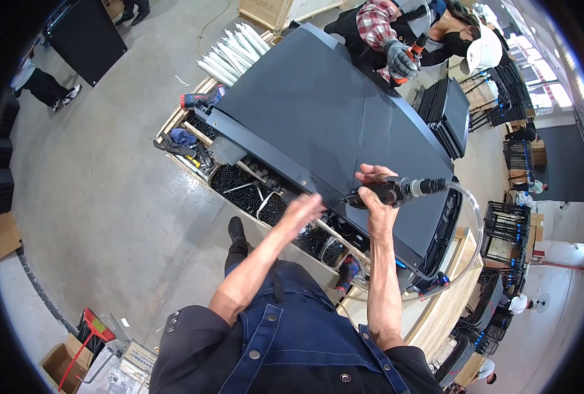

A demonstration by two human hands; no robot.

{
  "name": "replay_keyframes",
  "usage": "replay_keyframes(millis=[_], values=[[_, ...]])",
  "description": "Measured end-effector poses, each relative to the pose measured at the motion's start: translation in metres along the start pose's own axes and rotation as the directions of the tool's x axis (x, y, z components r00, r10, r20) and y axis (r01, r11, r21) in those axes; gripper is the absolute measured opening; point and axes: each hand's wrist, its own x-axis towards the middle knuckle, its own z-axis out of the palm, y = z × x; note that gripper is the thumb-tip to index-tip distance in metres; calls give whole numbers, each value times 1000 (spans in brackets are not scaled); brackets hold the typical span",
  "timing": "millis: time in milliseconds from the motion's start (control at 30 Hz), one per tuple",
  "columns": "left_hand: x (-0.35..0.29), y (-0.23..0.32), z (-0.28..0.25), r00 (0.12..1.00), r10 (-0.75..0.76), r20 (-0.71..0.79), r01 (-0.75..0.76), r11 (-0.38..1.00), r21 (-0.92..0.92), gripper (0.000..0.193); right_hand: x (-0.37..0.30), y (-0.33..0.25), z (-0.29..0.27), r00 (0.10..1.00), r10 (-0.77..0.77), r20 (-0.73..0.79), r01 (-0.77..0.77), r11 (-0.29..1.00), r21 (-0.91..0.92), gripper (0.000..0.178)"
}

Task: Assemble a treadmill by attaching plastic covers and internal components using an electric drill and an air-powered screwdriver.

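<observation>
A large dark grey panel (305, 98) lies across the wooden bench in front of me. My right hand (379, 200) is closed around a black air screwdriver (397, 192) above the panel's near right part. The driver's tip points left, and a clear hose (481, 230) curves away from its rear end. My left hand (302, 215), blurred by motion, hovers by the panel's near edge, left of the driver tip. Its fingers are smeared, and I cannot make out anything in them. Below that edge, bins of black screws (236, 187) sit in the bench.
Across the panel, a co-worker's gloved hand (401, 60) grips an orange and black driver (415, 51). White tubes (234, 56) are bundled at the panel's far left. A blue and red power tool (348, 272) sits near the bench's near edge. Stacked dark panels (444, 111) stand beyond.
</observation>
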Motion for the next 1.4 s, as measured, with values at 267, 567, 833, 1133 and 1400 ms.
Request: replay_keyframes(millis=[267, 567, 833, 1133, 1400], values=[[0, -37, 52, 981, 107, -164, -131, 981, -146, 31, -7, 3, -2, 999, -25, 24, 25, 1000, 7, 50], [9, -42, 45, 992, 99, -81, -112, 978, -177, 44, -16, -1, -9, 996, -70, 47, 67, 996, 64, 50], [6, -37, 44, 990, 128, -52, -128, 992, -4, 51, -21, -4, -11, 997, -73, 2, 72, 992, 106, 48], [5, 99, -53, 880, 313, -356, -436, 830, -347, 83, -35, 6, -2, 967, -233, 102, 235, 972, -6, 40], [36, 104, -56, 881, 261, -394, -433, 781, -450, 82, -36, 8, 1, 973, -231, -1, 231, 972, -39, 44]])
